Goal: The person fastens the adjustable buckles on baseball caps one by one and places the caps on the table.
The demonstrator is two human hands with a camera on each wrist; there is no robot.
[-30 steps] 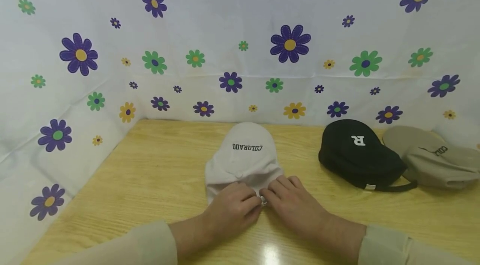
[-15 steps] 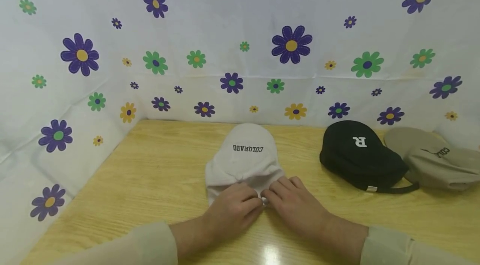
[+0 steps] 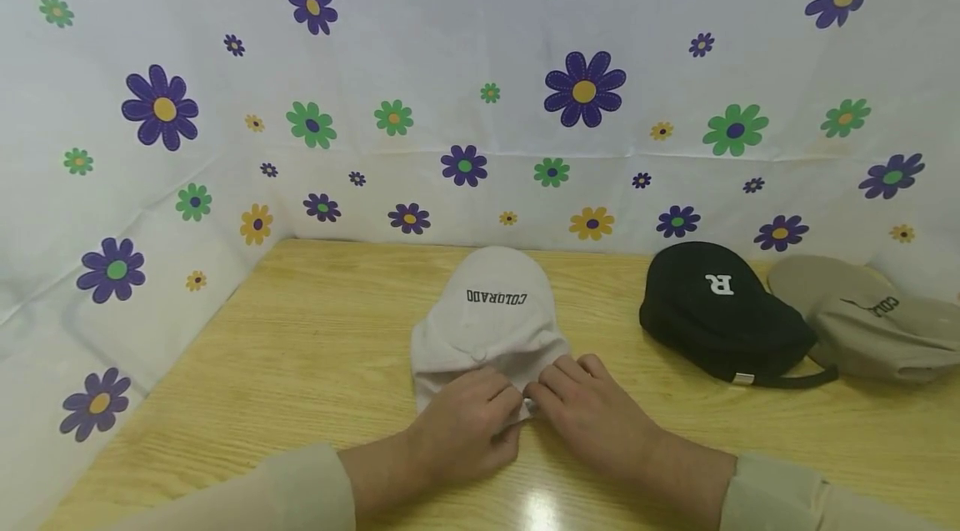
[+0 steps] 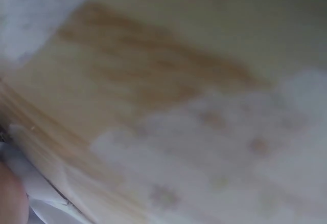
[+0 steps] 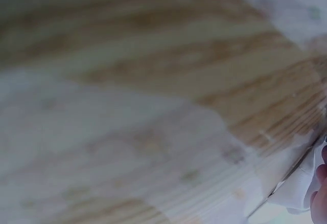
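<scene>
A pale grey-white baseball cap [image 3: 480, 323] lies on the wooden table, its COLORADO lettering upside down from where I look. My left hand [image 3: 465, 427] bends its fingers over the cap's near edge, pinching the strap there; its thumb sits lower, towards the table. Close beside it my right hand [image 3: 592, 414] pinches the same strap. A small shiny piece, perhaps a buckle, shows between the fingertips, mostly hidden. In the left wrist view a fingertip [image 4: 11, 196] touches white fabric at the lower left corner. Fingers [image 5: 321, 203] and white fabric [image 5: 296, 188] appear at the right wrist view's edge.
On the right a black cap [image 3: 712, 323] with a white R rests on the table [image 3: 300, 348], its strap trailing right. Against it lies a khaki cap [image 3: 885, 331], partly behind. A flower-print cloth [image 3: 345, 72] hangs along the back and left sides.
My left thumb has dropped lower, away from the forefinger, and the left fingers have shifted slightly on the strap. The right hand stays nearly still. The caps remain in place.
</scene>
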